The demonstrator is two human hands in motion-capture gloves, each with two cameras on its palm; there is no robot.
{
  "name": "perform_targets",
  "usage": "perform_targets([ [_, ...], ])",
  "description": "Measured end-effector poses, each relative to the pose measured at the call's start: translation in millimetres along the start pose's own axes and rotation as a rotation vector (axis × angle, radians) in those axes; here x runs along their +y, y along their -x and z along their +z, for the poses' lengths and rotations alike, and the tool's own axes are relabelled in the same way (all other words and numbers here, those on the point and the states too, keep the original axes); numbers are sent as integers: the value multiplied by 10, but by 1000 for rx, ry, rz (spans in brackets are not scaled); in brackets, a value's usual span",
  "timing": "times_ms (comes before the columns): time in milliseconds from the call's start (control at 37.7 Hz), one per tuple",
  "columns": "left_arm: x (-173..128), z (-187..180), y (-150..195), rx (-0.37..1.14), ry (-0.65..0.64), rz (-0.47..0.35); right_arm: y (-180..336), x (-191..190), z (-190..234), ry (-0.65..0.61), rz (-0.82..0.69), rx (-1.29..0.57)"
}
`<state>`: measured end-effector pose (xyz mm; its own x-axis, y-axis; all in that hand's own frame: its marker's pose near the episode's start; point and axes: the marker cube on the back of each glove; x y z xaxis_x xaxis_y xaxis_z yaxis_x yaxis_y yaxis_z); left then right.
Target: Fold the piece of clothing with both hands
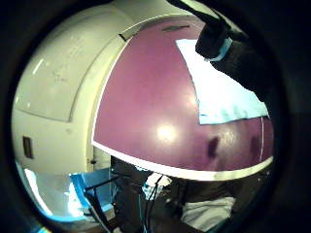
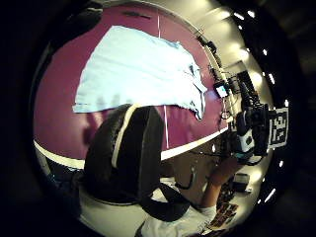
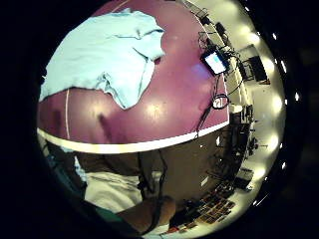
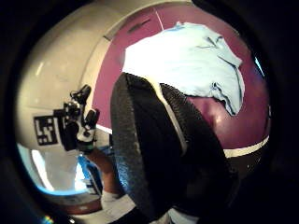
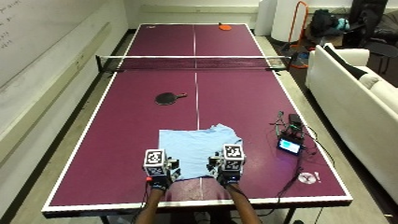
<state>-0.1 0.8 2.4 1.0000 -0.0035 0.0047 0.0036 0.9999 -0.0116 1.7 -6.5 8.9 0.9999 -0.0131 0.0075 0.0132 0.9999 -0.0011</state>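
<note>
A light blue piece of clothing [image 5: 198,152] lies spread flat on the purple desk [image 5: 124,140], close to the near edge and across the white centre line, its right side bunched into folds. The left hand [image 5: 159,173] and right hand [image 5: 227,168] hover side by side over the cloth's near hem; I cannot tell how far the fingers of either are open, nor whether they touch the fabric. Farther up the desk lies a black paddle [image 5: 168,98] before the net [image 5: 194,63], with an orange paddle [image 5: 224,27] beyond it. A small screen device [image 5: 290,145] with cables sits near the right edge
</note>
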Motion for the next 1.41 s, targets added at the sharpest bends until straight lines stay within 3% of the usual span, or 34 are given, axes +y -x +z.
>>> perform_targets([
  [505, 48, 156, -139, -34, 46, 62, -13, 165, -134, 42, 26, 79],
  [823, 184, 38, -46, -74, 45, 35, -68, 180, 24, 75, 15, 93],
  [1195, 67, 607, -107, -119, 123, 40, -204, 104, 417, 141, 47, 111],
  [1301, -5, 735, -117, -148, 152, 35, -300, -85, 665, 147, 87, 143],
  [1408, 151, 456, -181, -187, 168, 23, -244, 94, 428, 150, 84, 143],
])
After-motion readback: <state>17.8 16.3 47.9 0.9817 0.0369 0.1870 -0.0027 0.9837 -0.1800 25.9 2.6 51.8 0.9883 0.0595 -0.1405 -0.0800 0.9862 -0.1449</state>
